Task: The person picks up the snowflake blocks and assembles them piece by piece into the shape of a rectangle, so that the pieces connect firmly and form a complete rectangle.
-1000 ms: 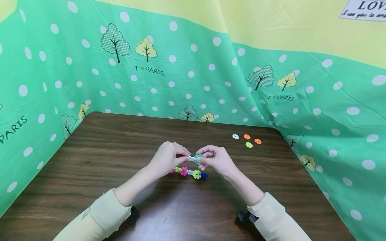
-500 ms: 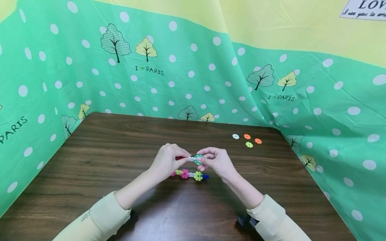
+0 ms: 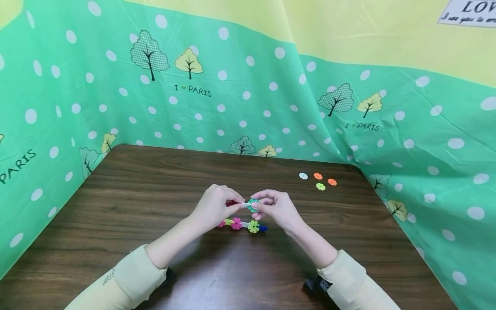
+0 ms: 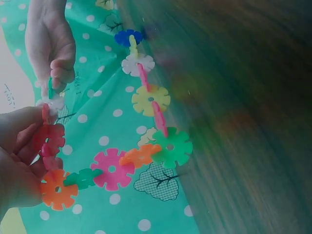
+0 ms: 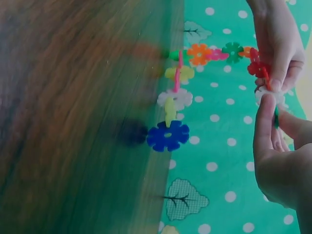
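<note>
My left hand (image 3: 217, 206) pinches the end of a chain of flower-shaped plastic interlocking discs, near its white disc (image 4: 56, 101) and a red disc (image 4: 54, 136). Facing it, my right hand (image 3: 277, 209) pinches a green disc (image 3: 252, 206) between thumb and fingers. This green disc meets the white one edge-on; how deeply their slots engage is hidden by the fingertips. From the left hand the chain curves toward me through orange, green, pink and yellow discs, ending in a blue disc (image 5: 168, 136). Part of it lies behind the left hand in the head view.
Loose discs lie toward the table's back right: one white (image 3: 303, 176), two orange (image 3: 318, 176) and one yellow-green (image 3: 320, 186). The dark wooden table (image 3: 155, 172) is bordered by a green dotted cloth (image 3: 217, 107) at the back and sides.
Both hands stay almost in place. The green disc and right fingertips have shifted slightly left, toward the left hand. The hanging chain has swayed a little.
</note>
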A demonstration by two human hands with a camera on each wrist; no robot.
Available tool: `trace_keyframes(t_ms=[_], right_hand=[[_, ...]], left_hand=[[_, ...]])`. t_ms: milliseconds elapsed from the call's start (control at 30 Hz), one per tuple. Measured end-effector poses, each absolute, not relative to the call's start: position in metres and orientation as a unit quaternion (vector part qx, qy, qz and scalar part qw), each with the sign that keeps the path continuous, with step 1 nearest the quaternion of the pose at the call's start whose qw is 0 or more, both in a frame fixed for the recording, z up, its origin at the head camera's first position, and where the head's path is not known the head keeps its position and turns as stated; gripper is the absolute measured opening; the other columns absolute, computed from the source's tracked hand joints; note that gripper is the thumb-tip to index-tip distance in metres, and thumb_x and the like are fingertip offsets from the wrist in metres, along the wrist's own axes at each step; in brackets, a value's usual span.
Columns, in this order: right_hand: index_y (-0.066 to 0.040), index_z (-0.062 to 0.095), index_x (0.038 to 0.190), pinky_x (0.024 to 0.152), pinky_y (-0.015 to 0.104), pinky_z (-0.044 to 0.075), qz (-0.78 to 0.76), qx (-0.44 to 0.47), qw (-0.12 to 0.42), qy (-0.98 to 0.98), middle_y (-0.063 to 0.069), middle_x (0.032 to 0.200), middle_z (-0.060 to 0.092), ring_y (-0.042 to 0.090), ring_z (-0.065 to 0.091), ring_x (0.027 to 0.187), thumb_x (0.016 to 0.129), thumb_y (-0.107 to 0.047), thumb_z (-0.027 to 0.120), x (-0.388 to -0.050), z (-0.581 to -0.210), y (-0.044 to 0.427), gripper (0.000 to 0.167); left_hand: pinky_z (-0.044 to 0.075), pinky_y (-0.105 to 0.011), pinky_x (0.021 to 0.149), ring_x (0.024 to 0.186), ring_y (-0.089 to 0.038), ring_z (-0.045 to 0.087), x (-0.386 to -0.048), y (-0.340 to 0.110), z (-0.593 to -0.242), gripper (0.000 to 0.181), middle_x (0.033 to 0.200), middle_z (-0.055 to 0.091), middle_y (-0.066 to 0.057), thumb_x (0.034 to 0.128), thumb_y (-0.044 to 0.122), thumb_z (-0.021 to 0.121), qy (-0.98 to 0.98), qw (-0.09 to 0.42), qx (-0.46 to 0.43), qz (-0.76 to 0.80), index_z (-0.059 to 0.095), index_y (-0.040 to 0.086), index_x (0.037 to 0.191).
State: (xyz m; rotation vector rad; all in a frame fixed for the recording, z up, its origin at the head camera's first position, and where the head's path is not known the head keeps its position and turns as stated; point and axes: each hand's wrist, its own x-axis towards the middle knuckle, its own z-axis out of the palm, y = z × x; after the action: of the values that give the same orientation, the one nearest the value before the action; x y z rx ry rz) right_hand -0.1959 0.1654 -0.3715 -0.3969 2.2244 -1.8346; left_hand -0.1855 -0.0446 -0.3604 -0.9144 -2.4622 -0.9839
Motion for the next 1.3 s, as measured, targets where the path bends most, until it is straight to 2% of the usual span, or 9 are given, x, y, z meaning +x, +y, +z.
trace_keyframes(t_ms=[167, 367, 433, 567, 733, 900, 1133, 1300], right_hand=[[0.007, 0.06, 0.108, 0.068, 0.043, 0.057, -0.62, -0.179, 0.113, 0.756, 0.015, 0.085, 0.069, 0.023, 0.069, 0.068, 0.086, -0.007, 0.068, -0.199, -0.373, 0.168, 0.028], [0.002, 0.063, 0.11, 0.069, 0.041, 0.057, -0.585, -0.208, 0.098, 0.777, 0.018, 0.094, 0.066, 0.038, 0.066, 0.08, 0.083, -0.009, 0.071, -0.204, -0.375, 0.176, 0.03], [0.0, 0.063, 0.11, 0.069, 0.04, 0.057, -0.569, -0.215, 0.088, 0.789, 0.017, 0.097, 0.066, 0.038, 0.065, 0.082, 0.083, -0.008, 0.072, -0.205, -0.375, 0.179, 0.03], [-0.005, 0.065, 0.11, 0.078, 0.044, 0.055, -0.514, -0.237, 0.042, 0.823, 0.013, 0.103, 0.068, 0.03, 0.065, 0.092, 0.082, -0.011, 0.074, -0.213, -0.375, 0.189, 0.031], [-0.016, 0.067, 0.109, 0.088, 0.043, 0.05, -0.431, -0.253, -0.036, 0.866, 0.0, 0.106, 0.068, 0.016, 0.063, 0.1, 0.081, -0.023, 0.075, -0.224, -0.375, 0.207, 0.03], [-0.016, 0.066, 0.111, 0.09, 0.041, 0.048, -0.366, -0.259, -0.092, 0.889, -0.001, 0.11, 0.067, 0.016, 0.062, 0.101, 0.079, -0.029, 0.076, -0.237, -0.374, 0.23, 0.036], [-0.016, 0.06, 0.122, 0.098, 0.049, 0.042, -0.313, -0.243, -0.083, 0.914, 0.006, 0.13, 0.057, 0.025, 0.051, 0.121, 0.08, -0.024, 0.076, -0.261, -0.383, 0.264, 0.046], [-0.011, 0.057, 0.126, 0.098, 0.052, 0.041, -0.281, -0.237, -0.085, 0.926, 0.013, 0.138, 0.05, 0.032, 0.046, 0.126, 0.08, -0.024, 0.076, -0.278, -0.389, 0.284, 0.052]], left_hand=[[0.044, -0.016, 0.056, 0.064, -0.006, 0.057, -0.189, -0.047, -0.357, 0.006, 0.077, 0.072, 0.002, 0.0778, 0.016, 0.078, -0.86, 0.148, -0.334, -0.356, 0.076, 0.011, 0.08], [0.045, -0.017, 0.055, 0.061, -0.002, 0.054, -0.189, -0.048, -0.352, 0.005, 0.073, 0.07, 0.004, 0.0778, 0.015, 0.078, -0.869, 0.113, -0.321, -0.36, 0.075, 0.011, 0.079], [0.046, -0.017, 0.056, 0.061, -0.001, 0.054, -0.19, -0.049, -0.352, 0.005, 0.071, 0.068, 0.006, 0.0774, 0.015, 0.078, -0.871, 0.105, -0.316, -0.361, 0.075, 0.012, 0.078], [0.047, -0.018, 0.058, 0.062, -0.001, 0.054, -0.192, -0.05, -0.353, 0.004, 0.069, 0.066, 0.009, 0.0772, 0.015, 0.078, -0.873, 0.099, -0.313, -0.361, 0.074, 0.013, 0.078], [0.047, -0.019, 0.06, 0.062, -0.002, 0.053, -0.193, -0.052, -0.353, 0.004, 0.069, 0.065, 0.011, 0.0788, 0.016, 0.077, -0.875, 0.093, -0.312, -0.358, 0.074, 0.014, 0.079], [0.047, -0.019, 0.061, 0.063, -0.003, 0.053, -0.192, -0.053, -0.353, 0.004, 0.072, 0.066, 0.009, 0.0796, 0.017, 0.076, -0.877, 0.09, -0.313, -0.354, 0.074, 0.013, 0.081], [0.046, -0.017, 0.054, 0.058, -0.004, 0.052, -0.193, -0.056, -0.354, 0.006, 0.074, 0.069, 0.007, 0.0794, 0.013, 0.075, -0.874, 0.086, -0.327, -0.349, 0.076, 0.014, 0.086], [0.044, -0.018, 0.05, 0.052, -0.006, 0.051, -0.193, -0.056, -0.353, 0.007, 0.073, 0.069, 0.007, 0.08, 0.011, 0.072, -0.873, 0.087, -0.341, -0.337, 0.075, 0.014, 0.086]])
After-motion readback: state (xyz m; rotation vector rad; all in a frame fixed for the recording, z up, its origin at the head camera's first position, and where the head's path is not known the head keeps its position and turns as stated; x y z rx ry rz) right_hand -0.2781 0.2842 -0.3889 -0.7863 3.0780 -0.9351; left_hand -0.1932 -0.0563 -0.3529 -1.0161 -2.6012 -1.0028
